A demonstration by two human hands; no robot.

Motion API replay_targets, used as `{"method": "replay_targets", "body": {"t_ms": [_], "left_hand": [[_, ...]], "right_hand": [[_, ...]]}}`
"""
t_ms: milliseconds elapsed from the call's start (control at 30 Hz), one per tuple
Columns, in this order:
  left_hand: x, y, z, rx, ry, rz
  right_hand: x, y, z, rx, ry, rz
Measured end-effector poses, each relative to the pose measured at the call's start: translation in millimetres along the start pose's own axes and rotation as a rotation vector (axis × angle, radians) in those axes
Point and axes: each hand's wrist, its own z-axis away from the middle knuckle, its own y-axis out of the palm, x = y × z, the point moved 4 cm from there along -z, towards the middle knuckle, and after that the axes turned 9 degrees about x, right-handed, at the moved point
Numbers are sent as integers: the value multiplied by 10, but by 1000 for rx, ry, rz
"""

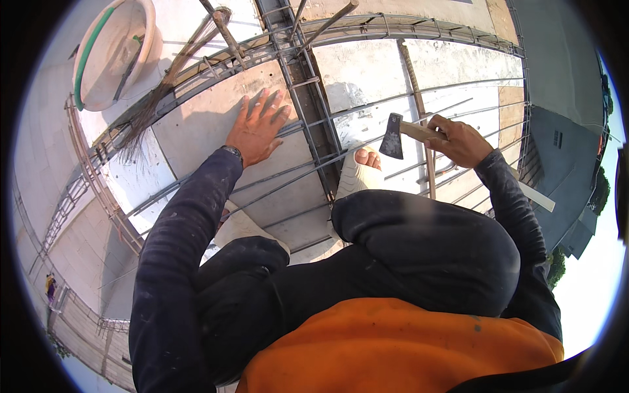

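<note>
Right grip (464,143) was wrapped around the wooden handle (417,131) of a hatchet (396,133), judged to be stiff, head-heavy and best held there.

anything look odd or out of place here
Two things: bare toes stick out of the right foot's pale footwear, close in view to the hatchet in the right hand, which looks risky. And a bundle of thin wires lies splayed beside the pale bucket, its ends fanned loosely.
</note>
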Motion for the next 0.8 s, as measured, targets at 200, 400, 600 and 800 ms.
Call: {"method": "replay_targets", "body": {"t_ms": [200, 400, 600, 800], "left_hand": [[8, 62, 39, -26, 20, -34], [-1, 42, -8, -28, 20, -23], [-18, 142, 14, -39, 17, -16], [-46, 168, 17, -54, 28, -15]], "right_hand": [[630, -282, -1055, 321, -106, 268], [1002, -371, -1558, 300, -109, 363], [1188, -337, -1400, 495, -31, 492], [1108, -305, -1397, 212, -131, 321]]}}
